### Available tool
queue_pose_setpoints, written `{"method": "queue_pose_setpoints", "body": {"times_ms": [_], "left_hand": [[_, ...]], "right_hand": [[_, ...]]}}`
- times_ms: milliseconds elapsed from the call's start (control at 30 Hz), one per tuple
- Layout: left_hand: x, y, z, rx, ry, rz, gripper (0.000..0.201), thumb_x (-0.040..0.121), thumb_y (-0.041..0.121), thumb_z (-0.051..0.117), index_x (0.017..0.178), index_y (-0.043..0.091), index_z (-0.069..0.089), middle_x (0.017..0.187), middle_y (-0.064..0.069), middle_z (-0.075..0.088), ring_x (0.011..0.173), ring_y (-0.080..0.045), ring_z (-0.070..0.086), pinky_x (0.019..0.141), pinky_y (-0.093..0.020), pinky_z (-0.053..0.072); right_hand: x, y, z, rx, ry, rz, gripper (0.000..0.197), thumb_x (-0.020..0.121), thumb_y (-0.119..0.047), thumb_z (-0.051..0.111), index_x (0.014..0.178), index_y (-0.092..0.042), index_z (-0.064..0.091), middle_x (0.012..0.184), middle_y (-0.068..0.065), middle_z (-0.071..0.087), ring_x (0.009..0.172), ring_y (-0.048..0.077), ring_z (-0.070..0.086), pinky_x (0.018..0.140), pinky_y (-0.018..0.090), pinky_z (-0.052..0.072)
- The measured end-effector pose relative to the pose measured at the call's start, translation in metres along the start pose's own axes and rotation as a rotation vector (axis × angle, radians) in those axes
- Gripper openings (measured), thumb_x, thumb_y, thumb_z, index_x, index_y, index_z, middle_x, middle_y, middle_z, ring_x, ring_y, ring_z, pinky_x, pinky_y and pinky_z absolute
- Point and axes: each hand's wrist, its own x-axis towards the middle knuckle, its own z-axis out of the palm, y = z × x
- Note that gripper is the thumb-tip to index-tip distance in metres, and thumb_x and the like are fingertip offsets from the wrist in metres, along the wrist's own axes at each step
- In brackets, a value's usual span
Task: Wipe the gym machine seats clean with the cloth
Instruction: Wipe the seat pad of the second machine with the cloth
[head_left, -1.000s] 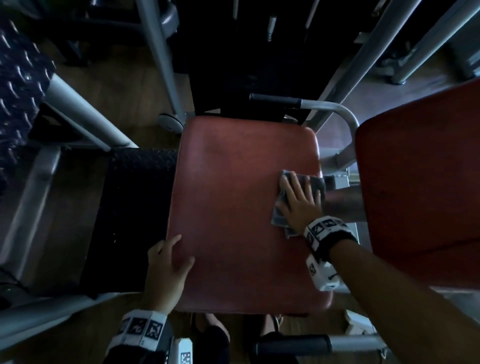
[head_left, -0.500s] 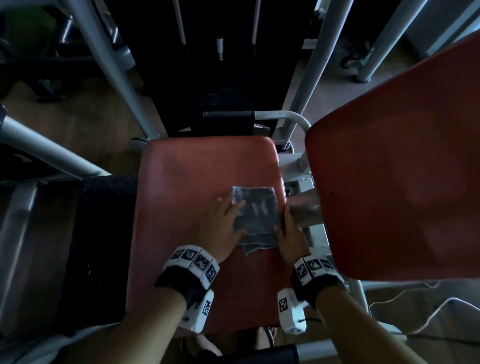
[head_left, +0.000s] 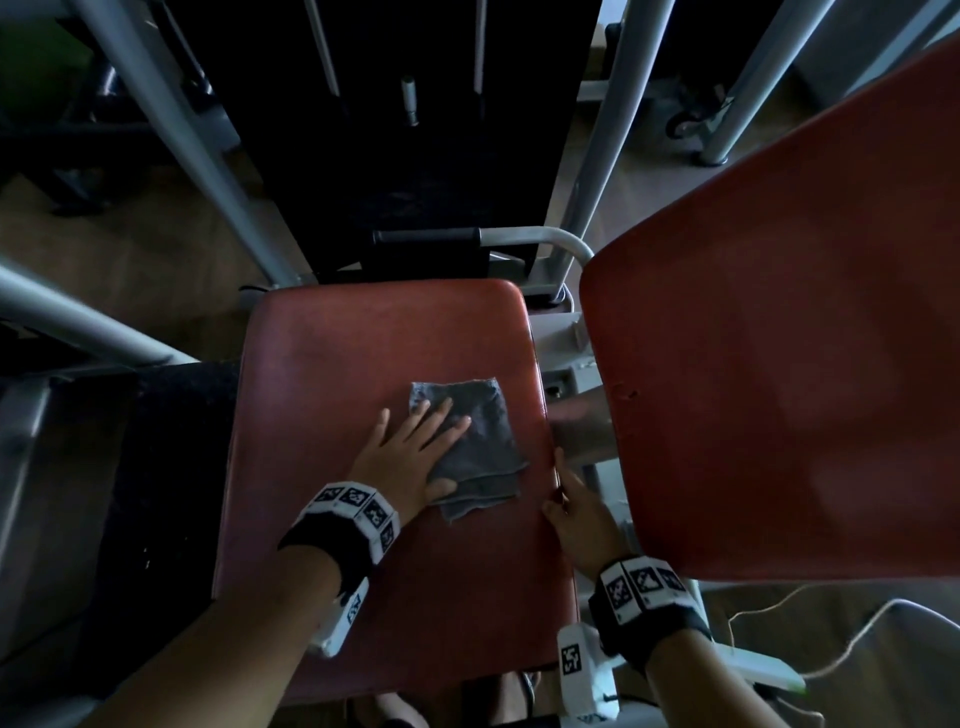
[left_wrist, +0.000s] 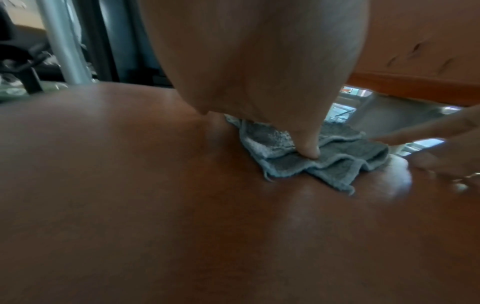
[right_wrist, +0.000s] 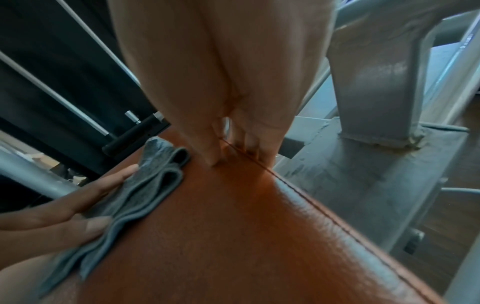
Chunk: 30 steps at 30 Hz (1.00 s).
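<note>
A folded grey cloth (head_left: 480, 447) lies on the red seat (head_left: 363, 353), right of its middle. My left hand (head_left: 415, 441) lies flat on the cloth's left half with its fingers straight and spread. In the left wrist view its thumb (left_wrist: 309, 151) presses the cloth (left_wrist: 337, 160). My right hand (head_left: 571, 506) holds the seat's right edge, thumb on top and fingers down over the seam (right_wrist: 241, 144), just clear of the cloth (right_wrist: 145, 191).
A large red back pad (head_left: 779, 338) overhangs on the right, close above my right hand. Grey steel frame posts (head_left: 597, 171) and a dark weight stack (head_left: 405, 130) stand behind the seat. A black-gripped handle (head_left: 431, 236) crosses the seat's far edge. A black footplate (head_left: 171, 467) lies left.
My right hand, pressing the cloth a second ago, has let it go and moved to the seat's right edge. My left hand came from the seat's front left corner onto the cloth.
</note>
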Motion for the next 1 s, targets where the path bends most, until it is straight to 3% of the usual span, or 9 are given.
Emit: {"method": "queue_pose_setpoints", "body": {"times_ms": [133, 233, 333, 400, 467, 567, 700, 833, 1000], "left_hand": [[-0.013, -0.022, -0.009, 0.0, 0.008, -0.182, 0.08, 0.093, 0.063, 0.033, 0.15, 0.038, -0.017, 0.161, 0.008, -0.018, 0.15, -0.018, -0.009, 0.118, -0.055, 0.001], [-0.017, -0.022, -0.014, -0.07, 0.084, -0.351, 0.078, 0.091, 0.064, 0.035, 0.154, 0.031, 0.002, 0.163, 0.0, -0.005, 0.15, -0.027, 0.001, 0.118, -0.053, -0.001], [-0.005, -0.004, -0.011, -0.202, 0.17, -0.305, 0.082, 0.089, 0.058, 0.051, 0.151, 0.017, 0.018, 0.163, -0.007, -0.002, 0.15, -0.027, 0.0, 0.122, -0.045, 0.002], [0.005, 0.001, -0.006, -0.248, 0.191, -0.187, 0.072, 0.089, 0.05, 0.057, 0.147, 0.022, 0.025, 0.163, 0.001, -0.007, 0.15, -0.025, -0.005, 0.122, -0.046, 0.008], [0.009, -0.004, 0.0, -0.181, 0.192, -0.101, 0.068, 0.091, 0.052, 0.049, 0.15, 0.032, 0.022, 0.163, 0.004, -0.003, 0.15, -0.03, -0.002, 0.12, -0.05, 0.013], [0.003, -0.016, 0.008, -0.058, 0.188, -0.078, 0.069, 0.091, 0.058, 0.037, 0.153, 0.036, 0.016, 0.163, -0.001, 0.01, 0.148, -0.033, 0.013, 0.118, -0.053, 0.02], [-0.007, -0.033, 0.01, -0.066, 0.202, -0.208, 0.07, 0.091, 0.057, 0.036, 0.154, 0.036, 0.012, 0.163, -0.006, 0.008, 0.147, -0.038, 0.013, 0.116, -0.055, 0.023], [-0.025, -0.061, 0.014, -0.169, 0.209, -0.391, 0.067, 0.094, 0.058, 0.029, 0.153, 0.042, 0.003, 0.164, -0.003, -0.005, 0.149, -0.037, 0.003, 0.118, -0.055, 0.016], [-0.033, -0.095, 0.007, -0.224, 0.185, -0.478, 0.062, 0.097, 0.058, 0.026, 0.15, 0.047, -0.005, 0.161, 0.004, -0.02, 0.149, -0.032, -0.01, 0.12, -0.051, 0.006]], "right_hand": [[-0.002, 0.0, -0.002, -0.027, -0.013, 0.026, 0.072, 0.098, -0.012, 0.05, 0.153, -0.037, 0.011, 0.123, 0.009, 0.063, 0.095, 0.011, 0.056, 0.087, 0.02, 0.041], [-0.001, -0.003, 0.0, -0.041, -0.017, 0.023, 0.073, 0.098, -0.01, 0.048, 0.153, -0.035, 0.008, 0.129, 0.005, 0.06, 0.106, 0.013, 0.056, 0.097, 0.025, 0.042], [0.005, -0.005, 0.0, -0.095, -0.016, 0.046, 0.076, 0.097, -0.004, 0.049, 0.154, -0.031, 0.008, 0.133, 0.004, 0.057, 0.109, 0.014, 0.056, 0.092, 0.021, 0.04], [0.01, -0.011, -0.001, -0.13, -0.018, 0.068, 0.077, 0.094, 0.001, 0.05, 0.155, -0.026, 0.009, 0.133, 0.003, 0.054, 0.1, 0.01, 0.052, 0.085, 0.018, 0.038], [0.013, -0.018, -0.004, -0.169, -0.021, 0.081, 0.078, 0.093, 0.003, 0.051, 0.155, -0.021, 0.01, 0.137, 0.006, 0.049, 0.108, 0.014, 0.052, 0.09, 0.021, 0.041], [0.015, -0.025, -0.003, -0.175, -0.027, 0.045, 0.08, 0.092, -0.002, 0.051, 0.155, -0.02, 0.005, 0.149, 0.011, 0.037, 0.128, 0.024, 0.047, 0.108, 0.036, 0.039], [0.018, -0.035, 0.009, -0.219, -0.017, -0.052, 0.083, 0.095, -0.018, 0.055, 0.155, -0.028, -0.002, 0.163, 0.003, -0.005, 0.147, 0.024, 0.019, 0.115, 0.035, 0.021], [0.035, -0.065, 0.029, -0.363, 0.078, -0.082, 0.082, 0.092, -0.038, 0.058, 0.154, -0.035, 0.004, 0.16, 0.012, -0.014, 0.147, 0.038, 0.0, 0.116, 0.057, 0.019], [0.084, -0.126, 0.048, -0.427, 0.131, -0.036, 0.093, 0.083, -0.065, 0.055, 0.152, -0.043, -0.005, 0.158, 0.009, -0.027, 0.145, 0.043, -0.015, 0.115, 0.061, 0.002]]}}
